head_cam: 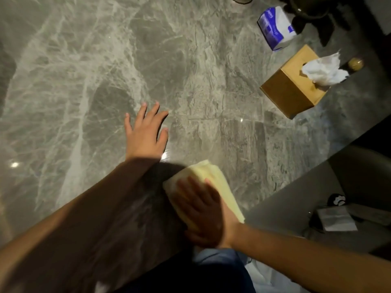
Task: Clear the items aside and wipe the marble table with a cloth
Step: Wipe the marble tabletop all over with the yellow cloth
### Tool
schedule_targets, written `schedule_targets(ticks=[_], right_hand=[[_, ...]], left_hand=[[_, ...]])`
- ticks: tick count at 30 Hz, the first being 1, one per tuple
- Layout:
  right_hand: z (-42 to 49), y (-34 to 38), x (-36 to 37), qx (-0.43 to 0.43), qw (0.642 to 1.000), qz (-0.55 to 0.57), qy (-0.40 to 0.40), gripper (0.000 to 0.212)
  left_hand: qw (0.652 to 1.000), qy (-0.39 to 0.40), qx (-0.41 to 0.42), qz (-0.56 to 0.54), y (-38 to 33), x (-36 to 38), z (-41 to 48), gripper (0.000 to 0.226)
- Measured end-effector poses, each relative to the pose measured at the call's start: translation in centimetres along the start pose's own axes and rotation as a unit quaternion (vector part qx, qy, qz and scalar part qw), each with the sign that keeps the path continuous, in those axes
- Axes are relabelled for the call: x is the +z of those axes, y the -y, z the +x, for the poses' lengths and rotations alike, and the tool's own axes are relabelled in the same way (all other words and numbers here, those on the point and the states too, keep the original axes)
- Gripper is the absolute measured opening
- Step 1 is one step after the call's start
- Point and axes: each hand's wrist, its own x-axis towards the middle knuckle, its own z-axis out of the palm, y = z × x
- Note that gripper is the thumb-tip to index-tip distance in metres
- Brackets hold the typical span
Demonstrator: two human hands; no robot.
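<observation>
The right grip (206, 210), fingers straight, presses a folded yellow cloth (211, 171) onto the marble surface (84, 70) near its front edge. The left grip (146, 134) rests spread flat on the marble just beyond. A tissue box (289, 92) and blue-white pack (275, 28) stand far right.

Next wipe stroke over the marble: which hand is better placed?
Right. The right hand lies flat on the folded yellow cloth; the left hand rests bare on the grey marble table, apart from the cloth.
</observation>
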Motion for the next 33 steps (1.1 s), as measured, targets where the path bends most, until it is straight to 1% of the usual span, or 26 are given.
schedule_targets(ticks=[4,7,10,13,16,18,22,24,26,29,31,33], right_hand=[[1.7,4.4,2.0,-0.074,0.996,-0.050,0.031,0.069],[3.2,6.7,2.8,-0.130,0.986,-0.092,0.055,0.067],[4.7,9.0,3.1,-0.219,0.968,-0.091,0.076,0.062],[6.9,11.5,3.6,-0.309,0.939,-0.102,0.110,0.066],[9.4,14.8,4.8,-0.351,0.918,-0.127,0.137,0.071],[11.0,17.1,5.8,-0.370,0.909,-0.134,0.138,0.072],[13.7,20.3,6.9,-0.402,0.899,-0.117,0.128,0.067],[15.4,21.5,6.9,-0.431,0.886,-0.117,0.125,0.067],[17.4,23.0,7.1,-0.455,0.873,-0.131,0.114,0.069],[20.3,25.3,7.8,-0.463,0.872,-0.132,0.083,0.071],[22.1,26.7,8.4,-0.465,0.876,-0.116,0.059,0.068],[23.9,27.7,8.9,-0.474,0.876,-0.084,0.043,0.063]], left_hand=[[0.998,0.014,0.050,-0.038,2.8,-1.5,-1.5,0.043],[0.997,0.017,0.051,-0.056,5.6,-2.9,-3.8,0.045],[0.997,-0.009,0.010,-0.071,8.9,-4.5,-7.0,0.046],[0.997,-0.046,-0.038,-0.040,12.8,-6.2,-10.8,0.046],[0.995,-0.073,-0.068,0.008,17.1,-7.9,-14.4,0.047],[0.989,-0.096,-0.109,0.024,19.9,-9.1,-16.7,0.049],[0.964,-0.174,-0.201,-0.003,24.3,-11.5,-20.8,0.051],[0.941,-0.230,-0.245,-0.018,25.9,-12.6,-22.8,0.050],[0.919,-0.271,-0.284,-0.042,27.5,-13.4,-24.6,0.050],[0.901,-0.295,-0.311,-0.068,29.2,-13.9,-26.7,0.047],[0.890,-0.315,-0.323,-0.066,29.6,-13.8,-27.3,0.044],[0.870,-0.342,-0.352,-0.050,29.8,-13.8,-27.6,0.042]])
